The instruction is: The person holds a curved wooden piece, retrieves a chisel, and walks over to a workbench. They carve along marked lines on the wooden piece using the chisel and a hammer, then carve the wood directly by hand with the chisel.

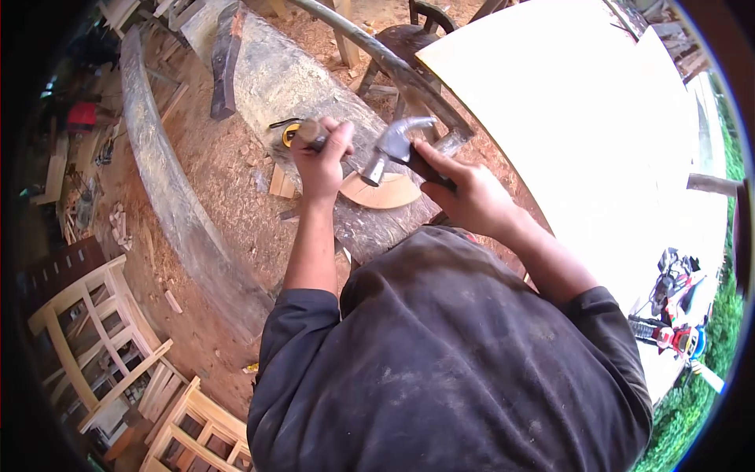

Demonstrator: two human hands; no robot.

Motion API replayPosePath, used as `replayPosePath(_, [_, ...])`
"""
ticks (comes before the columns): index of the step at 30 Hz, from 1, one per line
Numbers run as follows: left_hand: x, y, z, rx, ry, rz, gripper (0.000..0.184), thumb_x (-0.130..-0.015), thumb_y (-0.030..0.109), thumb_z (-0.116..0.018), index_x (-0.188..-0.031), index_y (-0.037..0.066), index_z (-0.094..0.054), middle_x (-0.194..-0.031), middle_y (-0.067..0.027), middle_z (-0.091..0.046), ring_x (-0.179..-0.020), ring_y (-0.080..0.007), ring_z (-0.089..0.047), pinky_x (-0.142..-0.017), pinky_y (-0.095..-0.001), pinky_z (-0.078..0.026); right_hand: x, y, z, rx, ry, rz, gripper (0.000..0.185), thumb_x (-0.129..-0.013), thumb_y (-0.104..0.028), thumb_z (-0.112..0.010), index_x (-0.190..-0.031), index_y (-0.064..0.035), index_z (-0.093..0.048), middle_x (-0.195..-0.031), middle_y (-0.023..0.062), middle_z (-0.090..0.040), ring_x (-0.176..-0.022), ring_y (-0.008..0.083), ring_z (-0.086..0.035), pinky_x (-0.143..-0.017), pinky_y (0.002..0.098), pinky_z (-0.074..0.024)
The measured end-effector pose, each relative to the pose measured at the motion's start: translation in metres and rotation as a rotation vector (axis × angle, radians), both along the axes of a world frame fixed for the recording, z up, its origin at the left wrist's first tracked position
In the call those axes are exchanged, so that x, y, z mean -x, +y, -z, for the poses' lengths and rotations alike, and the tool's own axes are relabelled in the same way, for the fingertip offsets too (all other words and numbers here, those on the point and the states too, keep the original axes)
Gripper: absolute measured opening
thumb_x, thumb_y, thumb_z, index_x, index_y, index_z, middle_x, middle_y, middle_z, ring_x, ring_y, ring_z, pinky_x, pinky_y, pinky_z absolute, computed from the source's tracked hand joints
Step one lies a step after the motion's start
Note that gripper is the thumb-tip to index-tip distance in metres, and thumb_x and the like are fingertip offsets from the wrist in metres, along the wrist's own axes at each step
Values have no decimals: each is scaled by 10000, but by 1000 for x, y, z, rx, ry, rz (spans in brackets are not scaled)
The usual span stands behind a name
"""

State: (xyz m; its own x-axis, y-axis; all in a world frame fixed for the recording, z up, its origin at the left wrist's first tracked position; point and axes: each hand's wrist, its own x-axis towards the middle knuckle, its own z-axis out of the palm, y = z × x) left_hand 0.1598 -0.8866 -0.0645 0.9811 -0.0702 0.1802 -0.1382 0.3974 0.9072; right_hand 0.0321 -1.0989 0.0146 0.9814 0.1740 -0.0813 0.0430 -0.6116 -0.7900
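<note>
My left hand (324,157) is closed around a chisel, its round wooden handle end (311,132) pointing up at me. Most of the chisel's blade is hidden by the hand. A claw hammer (395,145) is gripped in my right hand (476,197), the head tilted with its striking face down and left. Just below the hammer head lies a curved piece of pale wood (385,194) on the worn plank bench (295,79). Beside my left hand, a yellow tape measure (289,135) rests on the bench.
A dark wood block (226,67) lies across the bench's far part. A long curved beam (169,173) runs along the left. Wooden frames (102,330) stand at lower left. Shavings cover the ground (224,169). A dark chair (401,47) is ahead; a motorbike (672,315) stands at right.
</note>
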Motion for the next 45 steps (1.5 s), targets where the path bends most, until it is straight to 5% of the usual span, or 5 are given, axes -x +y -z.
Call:
replayPosePath(16, [-17,37,-14,-477,-200,363,276,-875,188,-759,-672,64,-619,-709,-19,-659,-620,-107,-593,-597,-284,-465,-4,23,72,510,311,15,557,-979,-297,-531,-1513,-295,-372,-966,216,-647,-857,404,-675,-727,508,-537])
replayPosePath(18, [-32,40,-13,76,-45,102,303,-881,224,-759,-662,81,-604,-662,-19,-633,-590,-128,-596,-587,-310,-492,-4,23,76,544,310,16,557,-984,-301,-522,-1517,-298,-362,-973,215,-650,-867,404,-676,-737,509,-540])
replayPosePath(21, [-29,40,-25,81,-264,41,344,-902,243,-738,-646,107,-553,-605,-14,-597,-531,-132,-573,-537,-322,-505,-4,25,75,574,281,27,561,-981,-299,-533,-1517,-294,-367,-976,217,-646,-867,408,-674,-751,507,-538])
replayPosePath(31, [1,7,-7,65,-166,107,282,-960,150,-642,-733,101,-483,-558,-23,-495,-479,-137,-475,-463,-298,-408,1,5,50,55,174,242,616,-919,-171,-657,-1487,-150,-419,-1080,279,-665,-942,361,-696,-848,373,-509])
replayPosePath(45, [0,7,-8,23,-130,83,346,-948,197,-669,-658,77,-524,-553,-15,-503,-471,-129,-473,-475,-301,-399,-2,-7,20,26,81,301,610,-924,-216,-651,-1480,-104,-425,-1006,300,-673,-921,330,-708,-834,375,-510])
